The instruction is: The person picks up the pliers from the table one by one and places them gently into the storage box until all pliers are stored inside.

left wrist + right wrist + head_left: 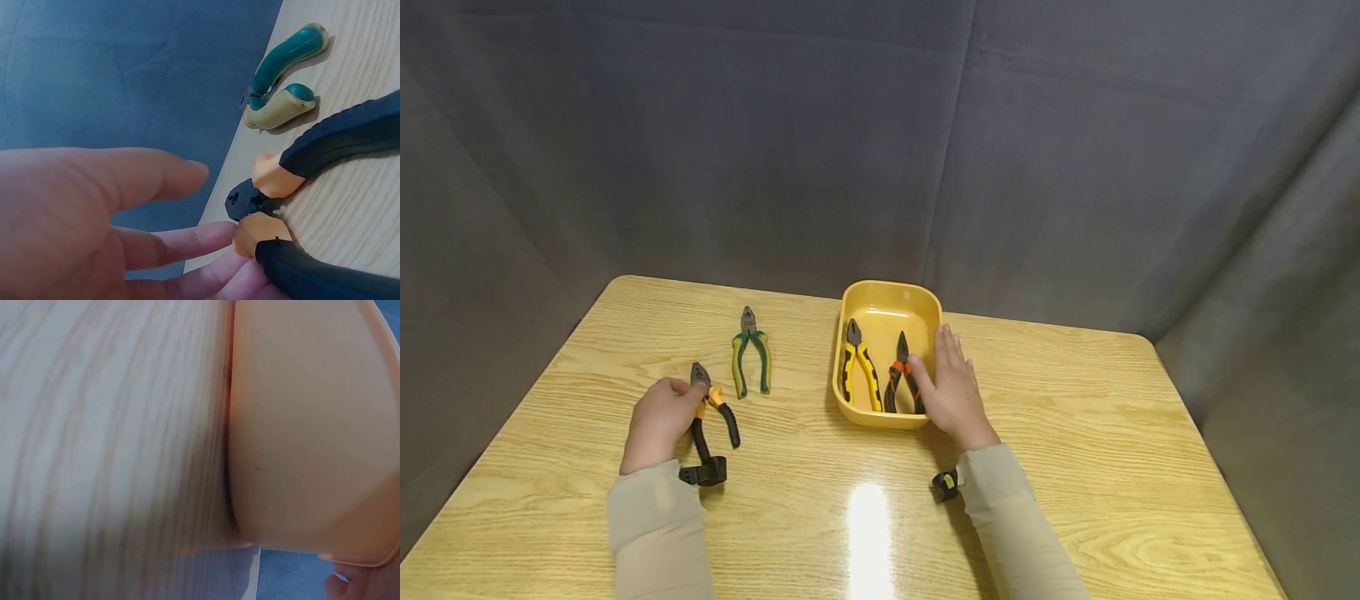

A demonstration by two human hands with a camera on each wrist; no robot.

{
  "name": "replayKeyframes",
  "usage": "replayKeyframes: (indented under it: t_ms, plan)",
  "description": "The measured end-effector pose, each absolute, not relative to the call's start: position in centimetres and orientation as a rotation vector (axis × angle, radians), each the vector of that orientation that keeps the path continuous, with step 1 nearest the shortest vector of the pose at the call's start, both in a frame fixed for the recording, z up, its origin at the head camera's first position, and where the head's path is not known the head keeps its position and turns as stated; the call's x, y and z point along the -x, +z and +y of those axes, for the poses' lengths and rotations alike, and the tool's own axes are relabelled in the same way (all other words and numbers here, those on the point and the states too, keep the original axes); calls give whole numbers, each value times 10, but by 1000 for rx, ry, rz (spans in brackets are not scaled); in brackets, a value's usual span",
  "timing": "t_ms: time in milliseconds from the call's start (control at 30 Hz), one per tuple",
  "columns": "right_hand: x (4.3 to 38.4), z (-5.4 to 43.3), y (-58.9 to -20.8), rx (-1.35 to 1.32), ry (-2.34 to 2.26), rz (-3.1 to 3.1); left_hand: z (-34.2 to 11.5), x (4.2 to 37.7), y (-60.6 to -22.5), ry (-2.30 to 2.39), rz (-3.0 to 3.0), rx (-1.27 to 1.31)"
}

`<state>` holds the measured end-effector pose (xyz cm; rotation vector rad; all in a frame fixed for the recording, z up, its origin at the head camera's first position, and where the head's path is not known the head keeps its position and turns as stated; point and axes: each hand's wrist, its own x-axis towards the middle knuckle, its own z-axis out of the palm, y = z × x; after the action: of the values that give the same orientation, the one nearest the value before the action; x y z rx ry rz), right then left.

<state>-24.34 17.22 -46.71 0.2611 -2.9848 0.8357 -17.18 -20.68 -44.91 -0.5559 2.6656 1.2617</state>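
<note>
One table (1075, 400) bears one tray (889, 298) — the right hand (955, 390) rests straight-fingered at its side; the left hand (657, 418), thumb parted, touches orange pliers (716, 396) near green pliers (749, 336). Inside the tray: two — yellow pliers (854, 337), red pliers (897, 367).

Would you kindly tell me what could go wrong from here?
The left hand touches the pliers, but its thumb stands apart, so they might slip if lifted like this. The thumb of the right hand reaches over the side of the tray, so anything lowered there could knock it.
</note>
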Motion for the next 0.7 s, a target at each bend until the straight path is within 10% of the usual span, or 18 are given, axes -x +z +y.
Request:
replayKeyframes:
  t_ms: [700]
  plan:
    - [243, 172, -467, -260, 838, -2971, -208, 174, -455, 1107, 2651, 504]
